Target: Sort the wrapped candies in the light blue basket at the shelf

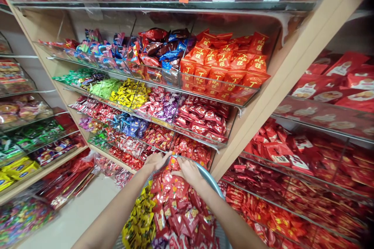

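A tall wooden shelf unit point(295, 66) fills the view, tilted, with clear plastic bins stepped down its front. The top bin point(204, 81) holds orange-red packets point(224, 62) with yellow print, and next to them dark red and blue packets point(163, 48). Lower bins carry green sweets point(103, 85), yellow sweets point(130, 93), pink and purple sweets point(160, 105) and red sweets point(204, 118). To the right, a second shelf unit point(321, 116) is packed with red packets point(292, 151). To the left, more shelves point(32, 124) hold mixed coloured packs.

Low in the middle, a grey basin point(212, 181) is heaped with red sweet packets point(178, 206); yellow packets point(140, 218) lie along its left side. The basin sits right in front of the lowest bins of the wooden unit.

Both forearms reach up from the bottom edge to the far end of the heap. The left hand point(156, 160) rests at the top of the pile, fingers curled down at the basin's far rim; whether they grip a packet cannot be told. The right hand point(188, 171) lies on the red packets just beside it, fingers bent around one red packet point(174, 162) at the peak of the heap. The two hands nearly touch.
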Tool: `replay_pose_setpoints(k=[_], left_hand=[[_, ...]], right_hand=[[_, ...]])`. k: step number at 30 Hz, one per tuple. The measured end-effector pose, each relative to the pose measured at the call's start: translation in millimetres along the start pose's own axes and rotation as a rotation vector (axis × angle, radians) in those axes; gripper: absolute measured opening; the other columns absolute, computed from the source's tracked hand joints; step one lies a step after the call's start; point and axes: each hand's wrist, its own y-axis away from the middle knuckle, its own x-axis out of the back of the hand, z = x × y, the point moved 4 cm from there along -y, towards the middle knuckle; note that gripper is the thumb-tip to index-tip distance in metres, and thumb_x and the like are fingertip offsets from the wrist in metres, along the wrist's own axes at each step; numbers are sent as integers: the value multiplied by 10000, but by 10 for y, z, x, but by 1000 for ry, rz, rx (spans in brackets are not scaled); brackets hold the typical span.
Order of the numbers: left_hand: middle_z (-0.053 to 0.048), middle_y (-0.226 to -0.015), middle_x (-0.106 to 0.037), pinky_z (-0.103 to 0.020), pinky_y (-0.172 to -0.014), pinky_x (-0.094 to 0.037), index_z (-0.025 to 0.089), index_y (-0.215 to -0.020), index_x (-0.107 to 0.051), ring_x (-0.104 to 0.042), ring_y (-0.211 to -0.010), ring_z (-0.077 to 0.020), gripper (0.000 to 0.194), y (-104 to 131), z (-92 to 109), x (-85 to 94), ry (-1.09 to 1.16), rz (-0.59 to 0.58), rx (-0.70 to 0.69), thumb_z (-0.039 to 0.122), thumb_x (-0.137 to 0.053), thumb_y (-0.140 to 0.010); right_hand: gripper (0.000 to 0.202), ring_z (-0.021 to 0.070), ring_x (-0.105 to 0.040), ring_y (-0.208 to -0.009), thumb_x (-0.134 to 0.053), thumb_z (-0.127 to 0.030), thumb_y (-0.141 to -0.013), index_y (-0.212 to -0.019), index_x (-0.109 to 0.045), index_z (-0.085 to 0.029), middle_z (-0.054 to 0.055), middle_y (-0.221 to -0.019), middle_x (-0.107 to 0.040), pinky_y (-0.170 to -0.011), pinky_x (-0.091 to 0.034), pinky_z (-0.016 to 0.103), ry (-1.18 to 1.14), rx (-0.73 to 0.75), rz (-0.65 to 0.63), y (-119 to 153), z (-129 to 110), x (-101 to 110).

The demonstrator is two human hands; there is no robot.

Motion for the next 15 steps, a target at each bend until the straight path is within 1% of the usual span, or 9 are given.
replay_pose_setpoints(k=[4, 11, 13, 15], left_hand=[[-180, -918, -606, -441, -779, -403, 136, -899, -643, -554, -891, -334, 964, -16, -6, -7, -1, 6, 11, 812, -10, -629], [-176, -911, -609, -430, -782, -406, 140, -872, -643, -557, -890, -325, 941, 14, 13, 0, -9, 4, 9, 801, -14, -643], [-169, -911, -610, -426, -785, -405, 144, -872, -640, -558, -890, -318, 915, 11, 7, -2, -13, 2, 11, 788, -25, -659], [-164, -905, -612, -423, -779, -407, 145, -881, -637, -561, -882, -312, 883, 1, -4, -8, -21, -5, 12, 770, -49, -677]], right_hand=[[507, 252, -580, -907, -381, -595, -777, -1029, -496, -170, 121, -991, -604, -761, -445, 347, -15, -11, 18, 27, 17, 21], [491, 250, -567, -920, -397, -568, -786, -1061, -480, -170, 114, -1002, -586, -779, -439, 359, -36, -10, 12, 62, 10, 48], [483, 243, -563, -911, -392, -562, -791, -1062, -480, -171, 109, -1008, -568, -779, -439, 361, -32, 4, 32, 82, -20, 96], [477, 240, -548, -922, -387, -564, -791, -1045, -489, -174, 105, -1021, -546, -790, -435, 365, -25, 46, 65, 127, -99, 153]])
